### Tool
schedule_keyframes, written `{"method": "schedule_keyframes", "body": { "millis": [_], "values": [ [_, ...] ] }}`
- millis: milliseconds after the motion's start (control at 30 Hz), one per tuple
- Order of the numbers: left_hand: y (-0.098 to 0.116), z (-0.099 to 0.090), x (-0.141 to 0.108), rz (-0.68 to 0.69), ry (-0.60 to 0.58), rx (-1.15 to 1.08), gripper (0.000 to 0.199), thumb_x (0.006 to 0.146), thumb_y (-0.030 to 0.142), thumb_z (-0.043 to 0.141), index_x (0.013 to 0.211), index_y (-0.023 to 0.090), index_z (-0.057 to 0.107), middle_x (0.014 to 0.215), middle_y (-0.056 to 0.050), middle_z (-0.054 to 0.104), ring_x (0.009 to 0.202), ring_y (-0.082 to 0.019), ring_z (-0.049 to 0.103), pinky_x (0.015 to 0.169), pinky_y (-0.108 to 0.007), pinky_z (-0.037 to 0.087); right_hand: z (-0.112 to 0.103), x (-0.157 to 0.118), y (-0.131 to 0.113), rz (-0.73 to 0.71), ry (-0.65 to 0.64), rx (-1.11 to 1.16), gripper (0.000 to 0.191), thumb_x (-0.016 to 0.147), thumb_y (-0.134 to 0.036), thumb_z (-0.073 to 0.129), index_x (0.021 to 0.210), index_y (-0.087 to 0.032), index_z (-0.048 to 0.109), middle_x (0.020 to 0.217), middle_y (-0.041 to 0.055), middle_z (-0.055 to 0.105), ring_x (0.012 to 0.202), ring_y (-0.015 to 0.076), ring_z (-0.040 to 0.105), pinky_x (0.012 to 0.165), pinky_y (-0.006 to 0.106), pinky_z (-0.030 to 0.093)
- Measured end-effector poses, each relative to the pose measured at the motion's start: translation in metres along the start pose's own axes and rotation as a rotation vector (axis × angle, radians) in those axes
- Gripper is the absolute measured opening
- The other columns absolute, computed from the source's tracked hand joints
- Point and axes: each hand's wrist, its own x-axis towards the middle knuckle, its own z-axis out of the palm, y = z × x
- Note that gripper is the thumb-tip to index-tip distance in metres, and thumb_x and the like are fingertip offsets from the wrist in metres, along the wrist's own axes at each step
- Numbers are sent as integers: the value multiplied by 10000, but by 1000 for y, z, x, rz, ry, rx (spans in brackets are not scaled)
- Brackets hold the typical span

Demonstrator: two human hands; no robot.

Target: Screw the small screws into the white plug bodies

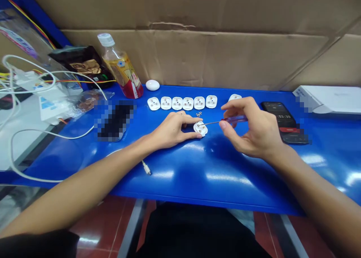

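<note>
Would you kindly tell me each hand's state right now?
Left hand: pinching a rounded white plastic piece.
Right hand: holding a metal-shafted screwdriver with translucent purple-red handle.

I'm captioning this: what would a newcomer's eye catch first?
Probably the glossy blue tabletop, with squarish white plastic pieces lined towards its back. At centre, the left hand pinches a similar white piece while the right hand points a purple-handled metal screwdriver at it. A clear yellow-labelled bottle stands back left.

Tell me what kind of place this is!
Probably a workshop: there's a screwdriver in the right hand, white parts in a row, and tiny metal pieces on the blue table.
</note>
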Motion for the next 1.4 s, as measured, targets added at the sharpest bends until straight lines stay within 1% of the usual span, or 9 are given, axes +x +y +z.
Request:
{"method": "schedule_keyframes", "body": {
  "millis": [133, 433, 567, 700, 833, 1000, 1133, 1300, 1400],
  "values": [
    [0, 0, 0, 2, -1, -1, 494, 909, 468, 869, 1339, 233, 807, 1070, -54, 840, 906, -230, 683, 804, -336, 479, 1, 0, 1, -31, 67, -76, 146, 999, -305, 679, 1133, -254, 652, 883, 31, 803, 639, 216, 763, 551, 337, 581],
    [-1, 0, 0, 32, 6, 12, 450, 914, 453, 875, 1310, 247, 819, 1048, -46, 841, 909, -232, 679, 836, -352, 489, -1, 1, 1, -50, 60, -99, 111, 998, -297, 682, 1086, -231, 666, 812, 24, 788, 603, 209, 759, 530, 316, 548],
    [0, 0, -1, 91, 66, 32, 438, 899, 393, 903, 1292, 217, 822, 1043, -60, 837, 946, -242, 690, 908, -377, 498, -3, 1, 3, -43, 26, -5, 207, 977, -241, 645, 1183, -230, 642, 912, 32, 813, 747, 225, 808, 652, 325, 605],
    [2, 0, -1, 102, 87, 35, 447, 882, 346, 919, 1295, 209, 818, 1084, -74, 831, 984, -246, 691, 942, -387, 512, -3, 1, 4, -33, 61, -90, 90, 1013, -297, 671, 1068, -227, 683, 859, 38, 803, 618, 206, 761, 540, 312, 538],
    [1, 0, -1, 86, 97, 49, 437, 875, 356, 923, 1278, 216, 827, 1095, -77, 831, 976, -250, 699, 949, -397, 521, -4, 2, 8, -22, -13, 50, 118, 990, -269, 680, 1095, -215, 669, 945, 49, 816, 747, 228, 805, 629, 321, 591],
    [-1, 1, -2, 111, 150, 99, 452, 827, 346, 963, 1243, 214, 841, 1023, -69, 837, 944, -246, 681, 900, -390, 521, -4, 2, 11, -25, -2, -12, 133, 1025, -340, 673, 933, -243, 670, 714, -10, 745, 550, 184, 711, 509, 306, 493],
    [-3, 1, -3, 113, 156, 106, 453, 823, 355, 967, 1237, 219, 842, 1019, -65, 837, 942, -242, 672, 880, -385, 521, -4, 3, 12, -7, -42, 122, 62, 992, -283, 672, 1030, -236, 660, 927, 38, 801, 759, 227, 782, 661, 341, 605],
    [0, 1, -3, 100, 175, 108, 456, 773, 371, 999, 1165, 194, 846, 940, -52, 814, 903, -228, 662, 839, -354, 508, -5, 3, 16, 22, -34, 66, 87, 1026, -318, 659, 987, -245, 686, 847, 17, 791, 655, 211, 755, 610, 335, 571],
    [4, -1, -2, 53, 153, 97, 424, 762, 372, 1005, 1111, 197, 840, 922, -44, 791, 894, -224, 668, 832, -344, 514, -6, 2, 16, -22, -66, 105, 78, 999, -292, 666, 1060, -248, 684, 974, 42, 818, 782, 237, 790, 695, 356, 607]
  ]
}}
